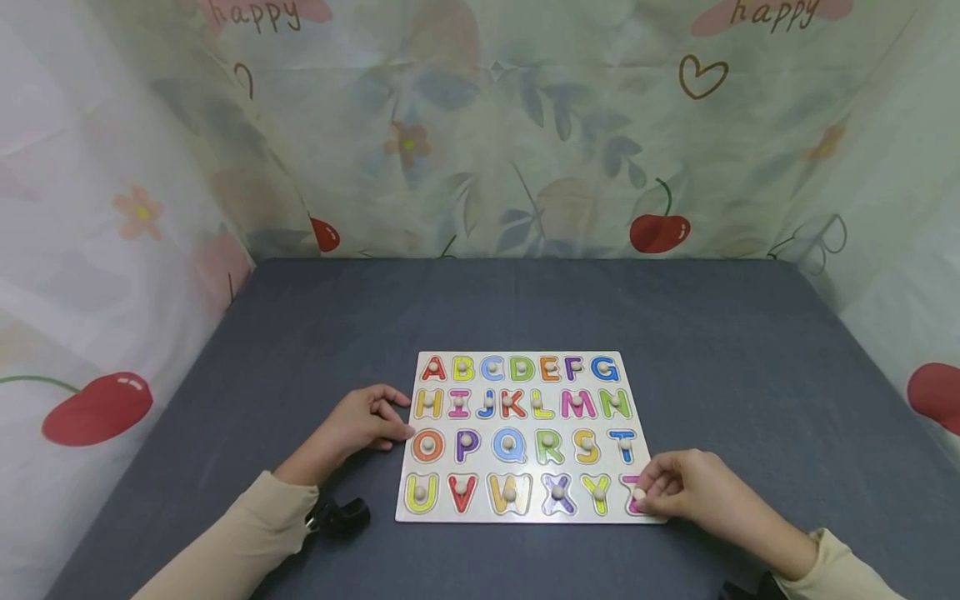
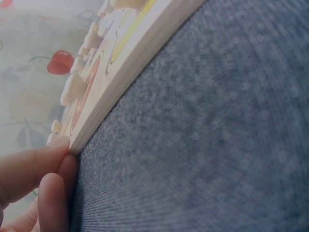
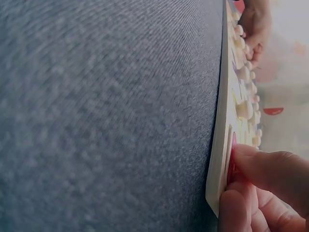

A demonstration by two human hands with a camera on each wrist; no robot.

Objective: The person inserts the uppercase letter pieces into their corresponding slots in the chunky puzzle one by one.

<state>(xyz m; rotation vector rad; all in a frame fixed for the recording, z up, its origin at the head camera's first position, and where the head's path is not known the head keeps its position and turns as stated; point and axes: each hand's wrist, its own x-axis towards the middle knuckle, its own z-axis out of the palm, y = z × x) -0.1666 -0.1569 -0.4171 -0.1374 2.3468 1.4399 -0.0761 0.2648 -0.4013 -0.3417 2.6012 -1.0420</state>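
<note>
A wooden alphabet puzzle board [image 1: 525, 522] lies flat on the cloth, with colourful letter pieces from A to Z in its rows, each bearing a pale round knob. At its left edge, my left hand [image 1: 369, 421] holds the rim beside the orange O [image 1: 428, 446]; the left wrist view shows the thumb [image 2: 57, 147] over the edge and a finger against its side. At the near right corner, my right hand [image 1: 686, 486] pinches the pink letter Z piece [image 3: 231, 157], which sits at its slot. Fingers partly cover the Z, so how fully it is seated cannot be told.
Dark grey cloth [image 1: 487, 308] covers the table around the board. A printed curtain [image 1: 495, 150] with cherries, leaves and flowers stands at the back and both sides. A black wrist strap device [image 1: 341, 518] is below the left sleeve.
</note>
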